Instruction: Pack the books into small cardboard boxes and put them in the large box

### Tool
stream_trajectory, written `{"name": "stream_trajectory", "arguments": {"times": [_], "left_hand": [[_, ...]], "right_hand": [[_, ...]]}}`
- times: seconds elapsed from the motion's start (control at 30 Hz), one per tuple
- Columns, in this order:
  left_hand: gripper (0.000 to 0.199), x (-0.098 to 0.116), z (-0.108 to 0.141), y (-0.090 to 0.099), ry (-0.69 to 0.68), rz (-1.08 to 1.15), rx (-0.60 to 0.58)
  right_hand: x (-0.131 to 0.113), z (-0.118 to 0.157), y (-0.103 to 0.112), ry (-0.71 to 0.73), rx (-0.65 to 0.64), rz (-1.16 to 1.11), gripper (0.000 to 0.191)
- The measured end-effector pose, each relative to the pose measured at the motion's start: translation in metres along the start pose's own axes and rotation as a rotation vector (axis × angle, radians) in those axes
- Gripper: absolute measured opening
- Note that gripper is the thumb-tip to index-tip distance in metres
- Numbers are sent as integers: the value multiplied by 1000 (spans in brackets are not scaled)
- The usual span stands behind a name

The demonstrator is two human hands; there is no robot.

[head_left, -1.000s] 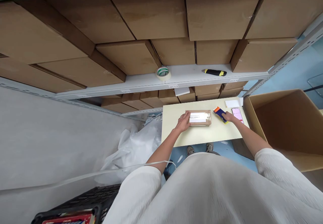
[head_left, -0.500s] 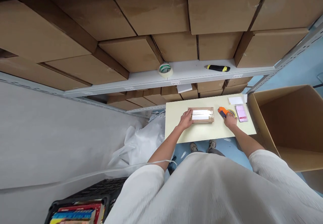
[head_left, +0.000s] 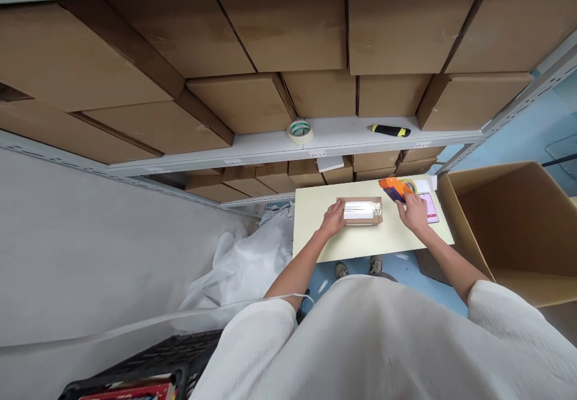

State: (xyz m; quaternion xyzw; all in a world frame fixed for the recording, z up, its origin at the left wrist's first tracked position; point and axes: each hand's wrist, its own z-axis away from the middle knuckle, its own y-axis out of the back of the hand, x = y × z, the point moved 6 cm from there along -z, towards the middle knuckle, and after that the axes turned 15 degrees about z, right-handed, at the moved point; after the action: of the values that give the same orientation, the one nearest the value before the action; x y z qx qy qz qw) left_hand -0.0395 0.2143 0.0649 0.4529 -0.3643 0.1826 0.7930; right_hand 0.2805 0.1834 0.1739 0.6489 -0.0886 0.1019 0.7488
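Pale table (head_left: 315, 243) below the shelving. Cardboard box (head_left: 359, 210), label up, lies on it; orange-and-blue tape dispenser (head_left: 393, 186) just right of the box, at the far-left side of the person's right hand (head_left: 413, 212), fingers closed around it. Left hand (head_left: 333, 216) touches the box's left end; whether it pinches, cannot tell.

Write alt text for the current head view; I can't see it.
A person's left hand lies on the left end of a labelled cardboard box on a pale table, while the right hand holds an orange tape dispenser to its right. Behind, a shelf holds brown cartons, a tape roll and a cutter.
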Motion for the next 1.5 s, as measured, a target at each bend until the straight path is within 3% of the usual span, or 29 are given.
{"name": "stream_trajectory", "arguments": {"times": [0.07,0.17,0.23,0.3,0.37,0.5,0.67,0.73,0.8,0.87,1.0,1.1,1.23,1.37,1.5], "left_hand": [[88,0,0,0,-6,12,7],[89,1,0,0,6,27,8],[89,3,2,0,21,37,7],[88,7,4,1,26,40,14],[87,10,7,1,27,38,24],[85,14,11,0,43,30,26],[84,14,12,0,40,-11,31],[83,13,11,-1,26,-35,22],[81,14,11,-2,-8,-80,26],[77,18,12,-4,-88,-148,51],[71,22,18,-19,-259,-254,18],[79,15,20,-31,-267,-304,-45],[88,10,20,-36,-263,-360,-67],[83,15,19,-34,-243,-354,-94],[71,29,16,-25,-216,-301,-27]], "right_hand": [[-5,-17,51,82,134,-8,56],[-22,-64,127,207,322,-11,57],[-40,-102,167,281,411,10,56],[-59,-137,193,318,472,14,54],[-79,-167,205,331,490,4,52],[-104,-203,204,345,460,-28,53],[-103,-204,204,324,544,-110,58],[-99,-182,195,302,608,-142,58],[-98,-149,169,279,622,-191,53],[-104,-107,123,288,540,-250,48],[-125,-24,4,314,239,-285,50],[-134,12,-55,263,99,-205,59],[-141,22,-80,263,-1,-153,74],[-139,17,-79,252,-45,-176,75],[-134,14,-73,275,-32,-232,67]]}}
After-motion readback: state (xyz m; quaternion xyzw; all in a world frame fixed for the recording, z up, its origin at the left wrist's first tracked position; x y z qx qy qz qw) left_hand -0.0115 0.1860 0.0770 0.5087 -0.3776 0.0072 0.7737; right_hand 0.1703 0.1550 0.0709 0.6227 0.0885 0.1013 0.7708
